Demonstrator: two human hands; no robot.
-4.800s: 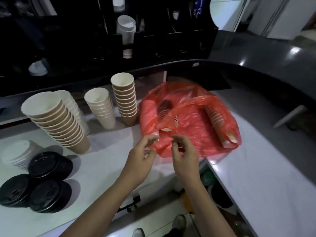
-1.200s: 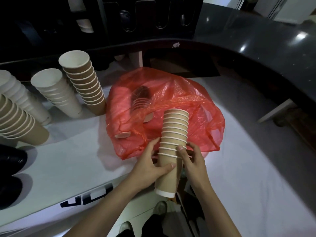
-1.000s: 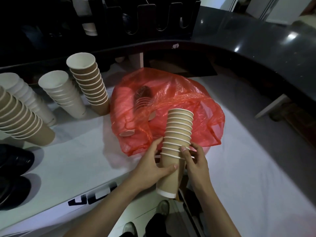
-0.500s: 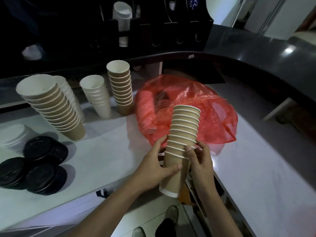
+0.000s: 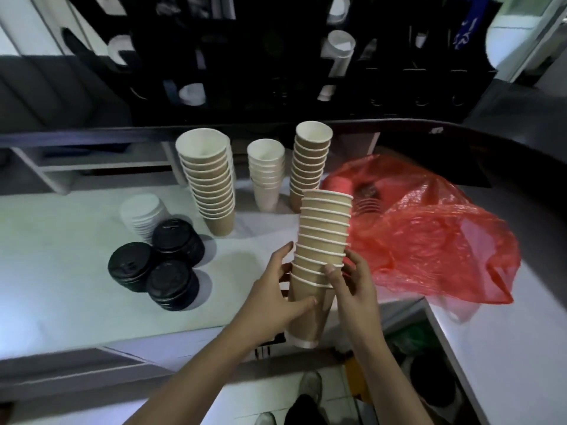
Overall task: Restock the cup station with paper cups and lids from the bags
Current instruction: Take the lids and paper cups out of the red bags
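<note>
Both hands, left hand (image 5: 277, 297) and right hand (image 5: 356, 286), grip the stack of brown cups (image 5: 319, 256) with curled fingers, held above the desk (image 5: 61, 271) edge. Judged step: transfer from red bag (image 5: 429, 234). Next: stand it upright beside the other stacks.

Bare counter (image 5: 61, 271) left; cup stacks (image 5: 211, 179) behind, black lids (image 5: 159, 268) near, red bag (image 5: 429, 234) right.

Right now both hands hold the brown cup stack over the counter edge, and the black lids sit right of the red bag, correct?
Not quite. In the head view the black lids sit left of the red bag. Both the left hand and right hand do hold the brown cup stack.
</note>
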